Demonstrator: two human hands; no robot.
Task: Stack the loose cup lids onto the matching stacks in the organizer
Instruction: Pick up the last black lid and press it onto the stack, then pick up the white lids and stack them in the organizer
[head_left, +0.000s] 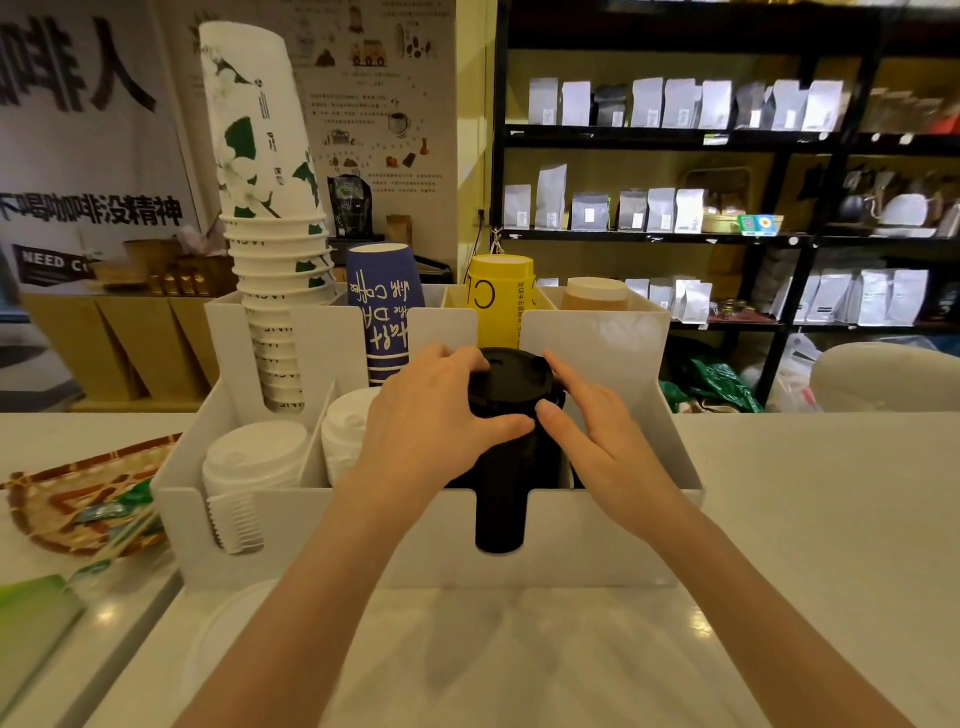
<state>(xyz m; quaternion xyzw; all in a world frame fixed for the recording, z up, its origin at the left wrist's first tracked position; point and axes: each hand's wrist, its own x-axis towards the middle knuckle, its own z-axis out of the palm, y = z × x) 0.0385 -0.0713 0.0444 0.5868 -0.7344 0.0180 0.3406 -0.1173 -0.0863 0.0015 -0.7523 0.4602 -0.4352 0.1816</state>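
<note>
A white organizer (597, 535) stands on the counter in front of me. Its front row holds two stacks of white lids (254, 457) (348, 426) and a tall stack of black lids (501, 519). My left hand (431, 421) wraps the left side of the top black lid (514, 379), thumb pressed on its front rim. My right hand (597, 431) touches the lid's right side with fingers spread and thumb against the front. The rightmost front compartment is hidden behind my right hand.
The organizer's back row holds stacked white floral cups (270, 218), blue cups (384, 312), yellow cups (501, 296) and a tan stack (597, 293). A woven tray (78, 499) with packets lies at the left. A clear lid (228, 639) lies on the counter near my left forearm.
</note>
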